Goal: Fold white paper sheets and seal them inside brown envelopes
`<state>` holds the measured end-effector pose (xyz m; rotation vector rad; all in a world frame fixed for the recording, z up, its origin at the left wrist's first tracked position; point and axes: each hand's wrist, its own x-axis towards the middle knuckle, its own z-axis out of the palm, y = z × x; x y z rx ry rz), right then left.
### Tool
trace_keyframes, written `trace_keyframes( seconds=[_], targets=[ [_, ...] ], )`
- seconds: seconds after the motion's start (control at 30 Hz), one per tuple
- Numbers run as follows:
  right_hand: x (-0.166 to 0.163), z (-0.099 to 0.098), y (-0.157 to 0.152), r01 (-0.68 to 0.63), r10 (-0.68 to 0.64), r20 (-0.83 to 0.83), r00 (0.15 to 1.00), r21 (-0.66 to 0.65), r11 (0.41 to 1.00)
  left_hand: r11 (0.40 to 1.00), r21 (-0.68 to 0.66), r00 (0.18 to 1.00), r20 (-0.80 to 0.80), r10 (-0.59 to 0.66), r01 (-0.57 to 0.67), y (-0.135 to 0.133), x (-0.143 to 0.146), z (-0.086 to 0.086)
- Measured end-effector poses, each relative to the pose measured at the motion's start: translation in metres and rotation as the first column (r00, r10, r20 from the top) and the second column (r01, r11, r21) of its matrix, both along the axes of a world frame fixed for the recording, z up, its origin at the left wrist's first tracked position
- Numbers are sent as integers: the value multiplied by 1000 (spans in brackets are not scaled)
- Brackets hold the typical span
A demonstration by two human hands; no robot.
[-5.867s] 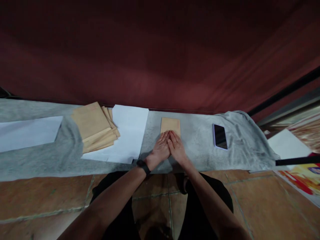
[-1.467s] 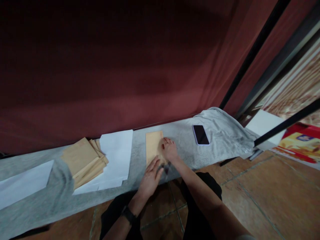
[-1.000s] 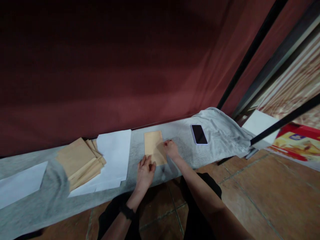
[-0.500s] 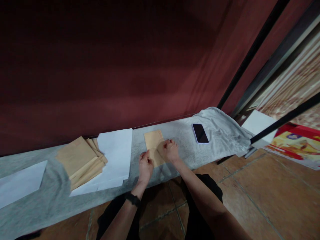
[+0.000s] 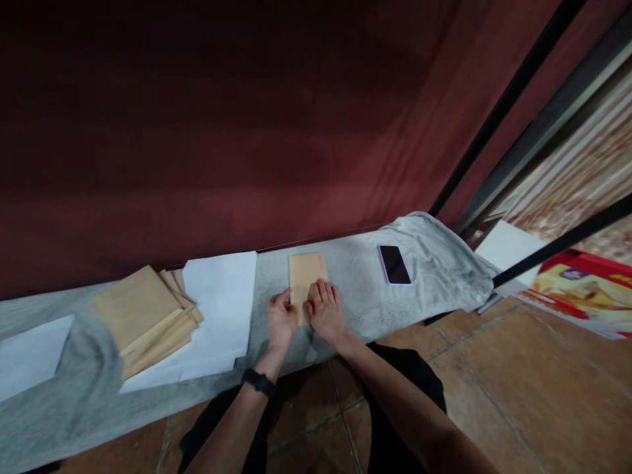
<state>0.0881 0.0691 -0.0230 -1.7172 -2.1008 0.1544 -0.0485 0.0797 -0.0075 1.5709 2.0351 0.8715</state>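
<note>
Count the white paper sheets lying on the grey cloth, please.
2: one sheet beside the brown stack, partly under it; one sheet at far left. More may be hidden.

Both hands (image 5: 303, 316) flat — side by side
</note>
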Motion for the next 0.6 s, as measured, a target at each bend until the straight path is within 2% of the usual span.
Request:
trace_keyframes(
  seconds=[0.13,0.27,0.37,0.6],
  targets=[
    [4,-4,4,-73,73,20,997,-13,997,999,24,990,-139,-39,42,-2,13,7],
    [12,-3,8,-144,145,27,989,-21,989,986,-69,957,-238,-166,154,4,18,20],
    [15,2,8,-153,153,11,988,-40,987,977,-123,957,-213,-195,172,12,12,24],
    [11,3,1,-148,147,-34,989,-40,988,989,-85,982,-131,-135,124,14,-7,12]
  ],
)
